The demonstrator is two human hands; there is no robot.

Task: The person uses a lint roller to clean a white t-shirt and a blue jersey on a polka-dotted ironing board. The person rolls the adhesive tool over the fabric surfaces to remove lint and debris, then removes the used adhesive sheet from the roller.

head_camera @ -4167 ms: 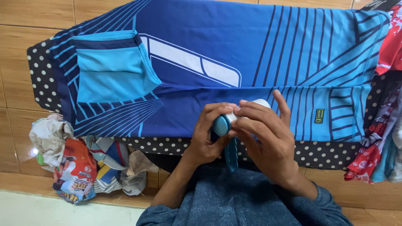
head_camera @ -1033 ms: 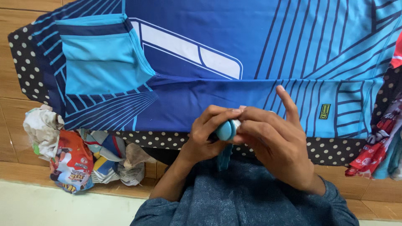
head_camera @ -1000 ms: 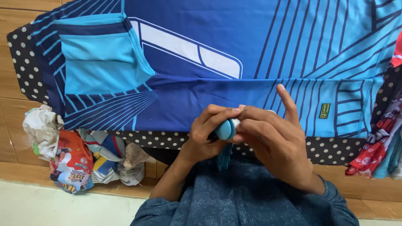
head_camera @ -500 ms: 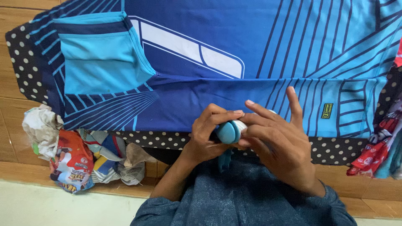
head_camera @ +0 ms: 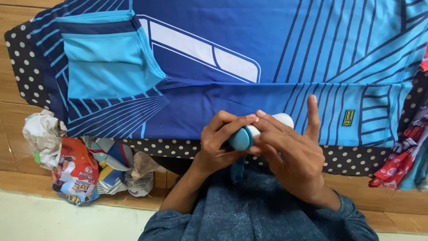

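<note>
One small handheld device (head_camera: 249, 134), white-bodied with a round teal end, held above the near edge of one blue striped jersey (head_camera: 249, 58). Left hand (head_camera: 218, 145): fingers curled around the teal end. Right hand (head_camera: 290, 156): thumb and fingers closed on the white body, index finger raised straight. Beneath the jersey, one black polka-dot cloth (head_camera: 26, 67). At left, one heap of crumpled printed clothes (head_camera: 71, 165); at right, a second pile of red and teal clothes (head_camera: 408, 156).

Heathered blue-grey long sleeves pushed up the forearms, bare hands (head_camera: 263, 143).
</note>
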